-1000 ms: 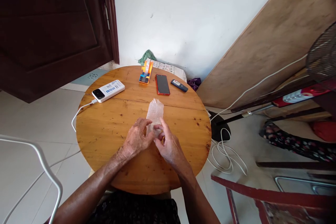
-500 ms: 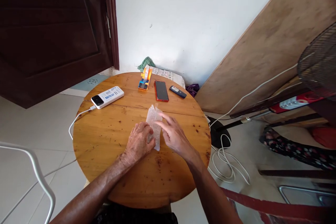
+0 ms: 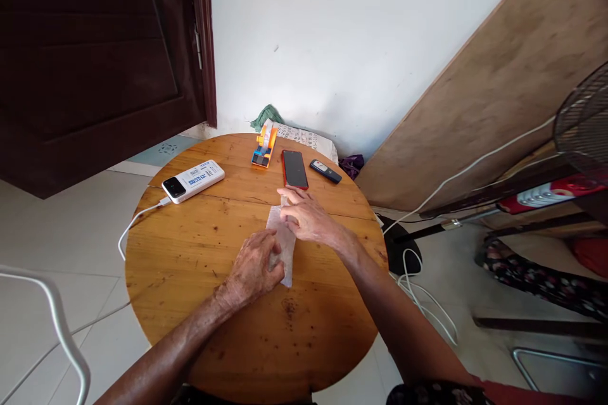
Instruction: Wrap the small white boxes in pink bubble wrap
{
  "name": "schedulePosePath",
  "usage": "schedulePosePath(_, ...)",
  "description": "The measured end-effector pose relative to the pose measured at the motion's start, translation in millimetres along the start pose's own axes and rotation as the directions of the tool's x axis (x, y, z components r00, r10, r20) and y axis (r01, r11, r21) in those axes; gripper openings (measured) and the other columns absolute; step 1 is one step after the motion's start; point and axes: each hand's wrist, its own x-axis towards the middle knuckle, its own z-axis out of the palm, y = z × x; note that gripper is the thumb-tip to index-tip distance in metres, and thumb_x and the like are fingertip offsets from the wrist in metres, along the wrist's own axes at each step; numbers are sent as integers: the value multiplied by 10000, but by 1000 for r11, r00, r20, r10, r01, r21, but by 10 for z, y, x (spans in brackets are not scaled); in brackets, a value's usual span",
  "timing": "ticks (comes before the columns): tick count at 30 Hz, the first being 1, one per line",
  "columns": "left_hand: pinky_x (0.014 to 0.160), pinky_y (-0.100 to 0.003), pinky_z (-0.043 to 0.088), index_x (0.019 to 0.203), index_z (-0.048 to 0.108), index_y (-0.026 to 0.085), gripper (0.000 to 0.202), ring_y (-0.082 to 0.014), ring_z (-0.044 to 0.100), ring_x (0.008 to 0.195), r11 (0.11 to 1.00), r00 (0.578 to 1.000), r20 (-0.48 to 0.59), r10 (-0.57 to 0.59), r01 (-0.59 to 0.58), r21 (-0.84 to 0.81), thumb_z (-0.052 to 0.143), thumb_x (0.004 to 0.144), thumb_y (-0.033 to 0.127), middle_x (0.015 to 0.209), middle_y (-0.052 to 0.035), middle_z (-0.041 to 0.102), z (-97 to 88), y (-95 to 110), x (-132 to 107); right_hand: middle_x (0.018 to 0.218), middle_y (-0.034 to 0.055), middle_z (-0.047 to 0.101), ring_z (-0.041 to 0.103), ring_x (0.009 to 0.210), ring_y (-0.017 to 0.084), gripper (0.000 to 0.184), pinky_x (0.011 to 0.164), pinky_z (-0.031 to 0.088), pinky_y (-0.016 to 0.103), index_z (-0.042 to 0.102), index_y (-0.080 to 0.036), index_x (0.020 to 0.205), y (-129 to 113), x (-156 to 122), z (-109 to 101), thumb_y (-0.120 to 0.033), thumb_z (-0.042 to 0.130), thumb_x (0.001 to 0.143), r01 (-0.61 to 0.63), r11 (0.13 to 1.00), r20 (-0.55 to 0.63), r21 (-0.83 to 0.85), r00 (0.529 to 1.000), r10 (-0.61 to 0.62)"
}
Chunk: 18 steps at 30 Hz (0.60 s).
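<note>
A folded strip of translucent bubble wrap (image 3: 287, 253) lies lengthwise on the round wooden table (image 3: 190, 278). My left hand (image 3: 254, 266) rests on its left side, the fingers bent and the thumb apart, pressing down rather than gripping. Over the far end of the strip is my right hand (image 3: 308, 215), its fingers reaching left across the wrap and spread from one another. What lies under the right fingertips is partly hidden.
Toward the table's back stand an orange tape dispenser (image 3: 264, 145), a red-edged phone (image 3: 295, 169) and a dark blue remote-like device (image 3: 325, 171). A white power bank (image 3: 194, 181) with a cable sits at left. A fan (image 3: 582, 126) stands to the right.
My right hand has moved forward to the far end of the bubble wrap, covering its top. My left hand stays on the wrap. The view has shifted slightly.
</note>
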Motion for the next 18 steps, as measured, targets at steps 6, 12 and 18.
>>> schedulePosePath(6, 1042, -479, 466, 1197, 618, 223, 462, -284, 512, 1293, 969, 978, 49, 205, -210, 128, 575, 768, 57, 1381, -93, 597, -60, 81, -22, 1542, 159, 407, 416, 1386, 348, 283, 1078, 383, 540, 692, -209, 1097, 49, 1, 312, -267, 713, 822, -87, 996, -29, 33, 996, 88)
schedulePosePath(12, 1022, -450, 502, 1024, 681, 210, 311, -256, 591, 1157, 973, 976, -1, 217, -217, 76, 553, 792, 46, 1173, -74, 707, -6, 65, -29, 1313, 134, 612, 653, 1037, 235, 517, 920, 510, 402, 518, -192, 1340, 185, -268, 461, -252, 644, 842, -366, 867, -222, 339, 864, 452)
schedulePosePath(18, 1014, -444, 514, 1013, 679, 200, 314, -257, 605, 1137, 973, 973, -38, 226, -224, 64, 547, 781, 35, 1154, -72, 712, 46, 37, -40, 841, 6, 678, 624, 732, 170, 593, 691, 485, 289, 550, -149, 1272, 323, -115, 581, -316, 714, 727, -493, 589, -10, 641, 761, 648)
